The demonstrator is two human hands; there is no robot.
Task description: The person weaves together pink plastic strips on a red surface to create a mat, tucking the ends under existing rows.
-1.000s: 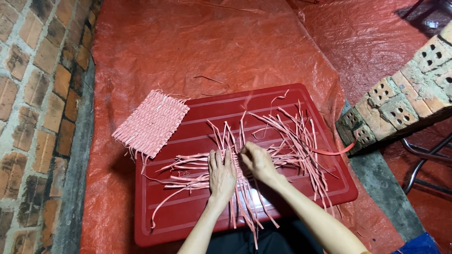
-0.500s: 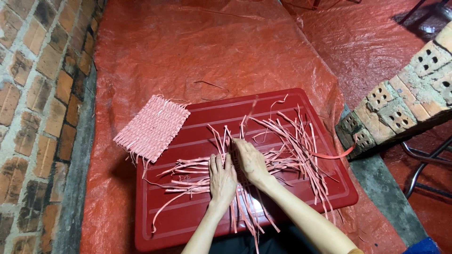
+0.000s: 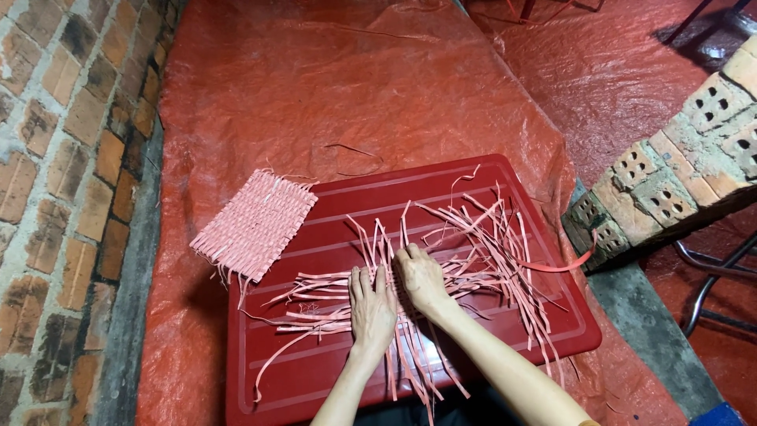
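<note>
Thin pink plastic strips (image 3: 441, 268) lie crossed and scattered over a dark red plastic tray (image 3: 331, 237), bunched under my hands. My left hand (image 3: 372, 304) lies flat and open, fingers together, pressing the horizontal strips down. My right hand (image 3: 422, 278) curls its fingers onto the upright strips just beside it, pinching among them. They look light, limp and slippery, best held close to the crossing. A finished pink woven mat (image 3: 254, 222) overlaps the tray's left corner. Red tarpaulin (image 3: 347, 87) spreads beneath; holed bricks (image 3: 670, 177) stand to the right.
</note>
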